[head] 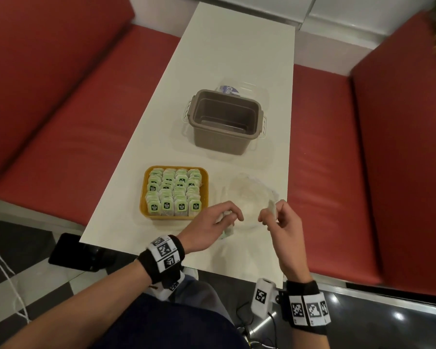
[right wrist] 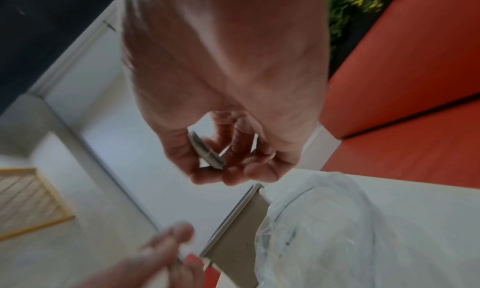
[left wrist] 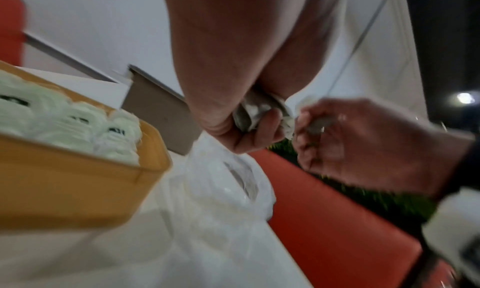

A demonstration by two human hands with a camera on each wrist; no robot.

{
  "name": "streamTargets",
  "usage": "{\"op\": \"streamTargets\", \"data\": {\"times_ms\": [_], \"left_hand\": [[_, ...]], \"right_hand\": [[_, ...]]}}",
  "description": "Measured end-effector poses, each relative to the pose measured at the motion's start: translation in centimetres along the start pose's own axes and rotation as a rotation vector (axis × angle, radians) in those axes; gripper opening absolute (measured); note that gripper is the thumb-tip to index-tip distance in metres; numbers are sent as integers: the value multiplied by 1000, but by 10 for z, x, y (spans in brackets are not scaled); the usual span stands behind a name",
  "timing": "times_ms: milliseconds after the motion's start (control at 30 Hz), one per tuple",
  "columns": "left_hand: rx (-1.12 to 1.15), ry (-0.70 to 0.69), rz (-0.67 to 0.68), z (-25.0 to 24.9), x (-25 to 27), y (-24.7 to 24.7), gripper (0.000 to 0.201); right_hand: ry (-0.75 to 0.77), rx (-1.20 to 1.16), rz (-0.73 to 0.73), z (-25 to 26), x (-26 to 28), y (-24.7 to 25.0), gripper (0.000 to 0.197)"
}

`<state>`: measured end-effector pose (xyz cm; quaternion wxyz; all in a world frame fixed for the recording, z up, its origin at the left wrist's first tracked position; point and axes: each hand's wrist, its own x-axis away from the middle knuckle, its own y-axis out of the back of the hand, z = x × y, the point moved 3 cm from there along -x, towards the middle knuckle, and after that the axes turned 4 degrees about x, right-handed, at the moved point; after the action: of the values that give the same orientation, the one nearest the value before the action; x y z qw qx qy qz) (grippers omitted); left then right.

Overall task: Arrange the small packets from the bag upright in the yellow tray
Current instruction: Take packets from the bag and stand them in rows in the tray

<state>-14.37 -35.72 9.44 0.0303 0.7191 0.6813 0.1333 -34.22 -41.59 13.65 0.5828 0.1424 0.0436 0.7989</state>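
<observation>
The yellow tray (head: 143,195) stands on the white table (head: 237,59), near the front edge and to the left of the hands. It is a shallow rectangular tray with rounded corners. Many small packets (head: 174,191) fill it in four columns, each standing upright and close to the next one. Every packet is pale, with a light green label that carries a dark square mark. The front row touches the near wall of the tray.

The clear plastic bag (head: 249,195) lies crumpled on the table just to the right of the tray. It is thin and almost transparent, so its content is hard to tell.

The left hand (head: 213,224) hovers over the near part of the table, between the tray and the bag. Its fingers are curled around a small bunch of pale packets (left wrist: 255,113), seen well from the left wrist view. The right hand (head: 282,222) is raised above the near edge of the bag, with the thumb and the fingers pinching one flat packet (right wrist: 206,150) by its edge. Both hands are close together but do not touch.

Behind the tray stands an open grey box (head: 225,122), and red benches (head: 61,109) run along both sides of the table.
</observation>
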Motion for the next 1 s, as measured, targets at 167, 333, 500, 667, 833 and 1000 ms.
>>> {"op": "streamTargets", "data": {"times_ms": [167,333,500,667,833,1000], "left_hand": [[245,106,-92,-17,23,36,26],[208,95,-242,7,36,75,14],[41,56,-321,26,52,109,5],[-221,9,-409,39,66,139,4],[-243,140,-552,69,74,157,6],[-228,351,-709,106,88,160,17]], "right_hand": [[62,88,136,5,3,-43,19],[224,161,204,18,1,-85,18],[188,114,260,23,-16,-123,19],[238,261,316,21,-41,-161,23],[176,411,283,4,-71,-188,15],[33,564,334,-22,-79,-212,22]]}}
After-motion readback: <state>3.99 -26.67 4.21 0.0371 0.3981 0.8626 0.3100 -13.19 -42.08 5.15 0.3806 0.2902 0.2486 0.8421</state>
